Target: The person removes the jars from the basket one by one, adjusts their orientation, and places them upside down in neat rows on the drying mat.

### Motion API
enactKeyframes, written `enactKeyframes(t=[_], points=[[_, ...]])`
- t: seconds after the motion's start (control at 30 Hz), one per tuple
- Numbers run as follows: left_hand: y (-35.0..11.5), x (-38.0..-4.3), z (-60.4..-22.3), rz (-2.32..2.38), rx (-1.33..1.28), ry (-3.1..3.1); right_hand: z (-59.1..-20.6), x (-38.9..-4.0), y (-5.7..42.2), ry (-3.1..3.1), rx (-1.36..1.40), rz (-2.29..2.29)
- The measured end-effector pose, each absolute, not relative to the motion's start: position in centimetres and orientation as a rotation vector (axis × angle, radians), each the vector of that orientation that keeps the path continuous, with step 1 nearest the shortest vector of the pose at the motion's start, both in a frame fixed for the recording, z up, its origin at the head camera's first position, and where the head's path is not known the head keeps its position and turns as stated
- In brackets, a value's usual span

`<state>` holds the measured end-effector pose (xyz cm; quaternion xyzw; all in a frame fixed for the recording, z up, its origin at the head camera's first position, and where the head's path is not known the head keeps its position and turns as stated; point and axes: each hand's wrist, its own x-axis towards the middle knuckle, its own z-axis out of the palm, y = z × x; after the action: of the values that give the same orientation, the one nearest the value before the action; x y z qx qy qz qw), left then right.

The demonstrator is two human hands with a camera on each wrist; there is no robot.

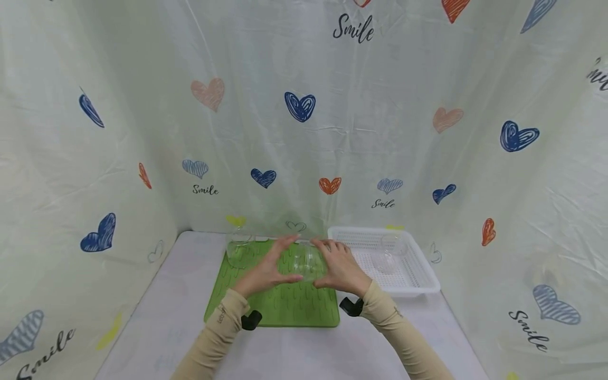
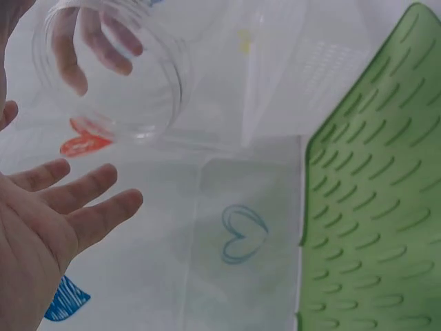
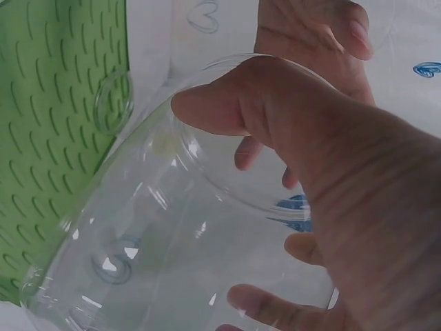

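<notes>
A pale, creased curtain (image 1: 266, 137) printed with hearts and "Smile" hangs around a white worktop (image 1: 185, 295), whose near edge is cut off. On it lies a green mat (image 1: 252, 311) textured with short raised ridges, partly hidden by the arms. Right of the mat stands a white plastic basket (image 1: 418, 291) with perforated walls and rounded corners; clear plastic-looking ware (image 1: 391, 256) sits inside, too faint to count. Beige sleeves (image 1: 209, 343) cover the forearms. The right hand (image 1: 344, 269) has its grip around a clear, round-bodied jar (image 1: 306, 263), thumb near the ringed rim, fingers showing through the wall. The left hand (image 1: 266, 272) has a released grip, fingers spread beside the jar; whether any fingertip touches it, I cannot tell. This jar is between the hands, over the mat, its far end cropped in the right wrist view. Another transparent vessel (image 1: 239, 253) stands at the mat's rear left, its outline barely legible.
</notes>
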<state>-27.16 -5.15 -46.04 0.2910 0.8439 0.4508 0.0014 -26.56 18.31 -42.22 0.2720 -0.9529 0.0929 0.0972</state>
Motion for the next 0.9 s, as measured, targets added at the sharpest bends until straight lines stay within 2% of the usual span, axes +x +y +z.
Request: enactKeyframes(t=[0.33, 0.9], points=[[-4.08, -26.34, -46.22, 1.400, 0.969, 2.650, -42.60, -26.31, 18.14, -2.807, 0.824, 0.219], [-3.98, -26.77, -47.06, 1.528, 1.045, 2.517, -42.46, -25.76, 17.96, -2.786, 0.863, 0.221]])
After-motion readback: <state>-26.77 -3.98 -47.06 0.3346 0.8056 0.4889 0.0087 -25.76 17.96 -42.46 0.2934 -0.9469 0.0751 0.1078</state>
